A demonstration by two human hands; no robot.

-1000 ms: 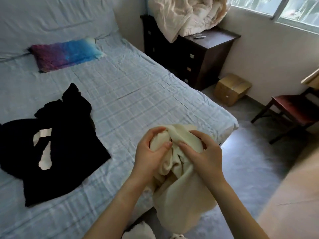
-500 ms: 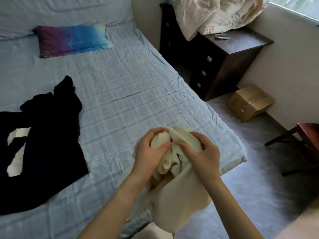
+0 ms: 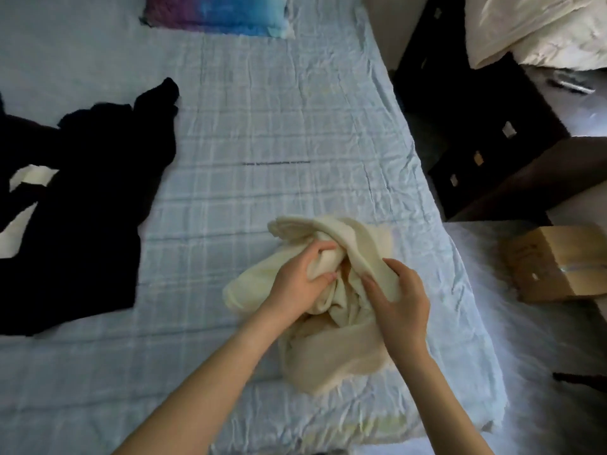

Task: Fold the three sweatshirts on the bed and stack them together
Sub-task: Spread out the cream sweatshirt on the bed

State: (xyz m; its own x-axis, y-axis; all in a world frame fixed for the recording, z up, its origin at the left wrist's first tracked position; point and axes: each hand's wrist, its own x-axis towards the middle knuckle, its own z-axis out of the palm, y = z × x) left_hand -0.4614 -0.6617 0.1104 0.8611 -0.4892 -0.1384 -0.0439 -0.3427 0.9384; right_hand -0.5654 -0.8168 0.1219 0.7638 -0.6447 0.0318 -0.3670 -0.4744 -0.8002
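Both grip: left hand [image 3: 297, 284], right hand [image 3: 399, 307] | cream sweatshirt [image 3: 328, 356] | on bed [image 3: 262, 126]

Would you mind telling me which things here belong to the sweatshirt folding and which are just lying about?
Part of the job:
cream sweatshirt, gripped by the left hand and right hand
black sweatshirt, lying unfolded
bed

Just lying about:
pillow
dark dresser
quilt on the dresser
cardboard box on the floor

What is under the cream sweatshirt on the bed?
The cream sweatshirt lies bunched on the light blue checked sheet, gripped by the left hand and right hand. Whatever is beneath its folds is covered.
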